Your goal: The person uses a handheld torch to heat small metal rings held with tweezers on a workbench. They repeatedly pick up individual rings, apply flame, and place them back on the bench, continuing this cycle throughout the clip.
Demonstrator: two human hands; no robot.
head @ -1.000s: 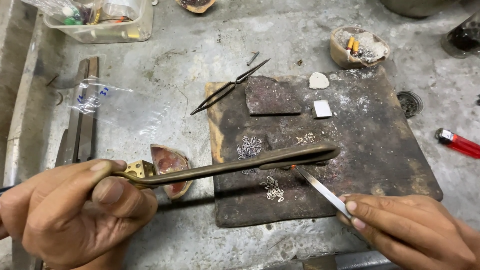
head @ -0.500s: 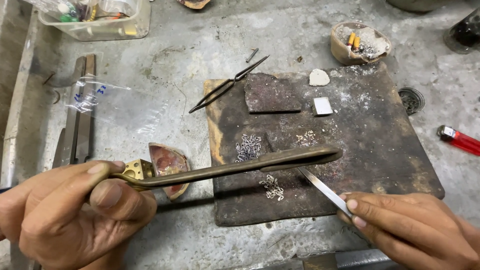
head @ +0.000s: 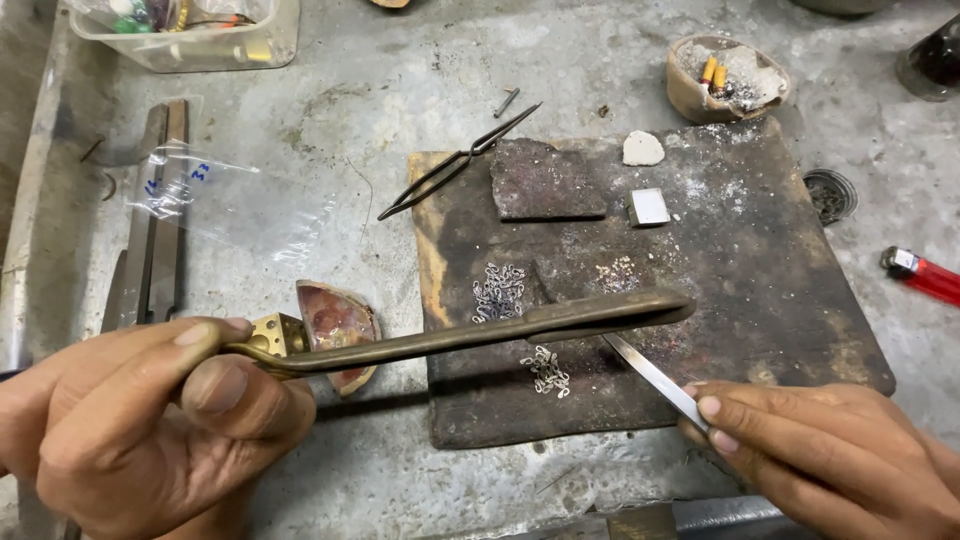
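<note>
The left hand (head: pixel 140 420) is clenched around the brass end of a long curved metal tube (head: pixel 480 335), whose far tip reaches out over the dark board (head: pixel 760 280) lying in the middle of the desk (head: pixel 400 80). The right hand (head: pixel 830 450), near the desk's front edge, grips a pair of steel tweezers (head: pixel 650 375) whose point sits just under the tube's tip, above the board. Two small heaps of silver chain links (head: pixel 498 293) lie on the board, one beyond the tube and one on the near side, with bare board open toward its right edge. A flat dark slab (head: pixel 545 180), a white lump (head: pixel 643 148) and a small white square (head: pixel 650 207) sit along the board's far edge, and black tongs (head: pixel 460 165) lie across its far left corner. A small bowl (head: pixel 725 80) toward the far right holds ash and cigarette ends. A clear plastic tub (head: pixel 190 30) at the far left corner holds small mixed items. A red lighter (head: pixel 925 275) lies at the right edge, a broken reddish dish (head: pixel 335 320) just left of the board.
</note>
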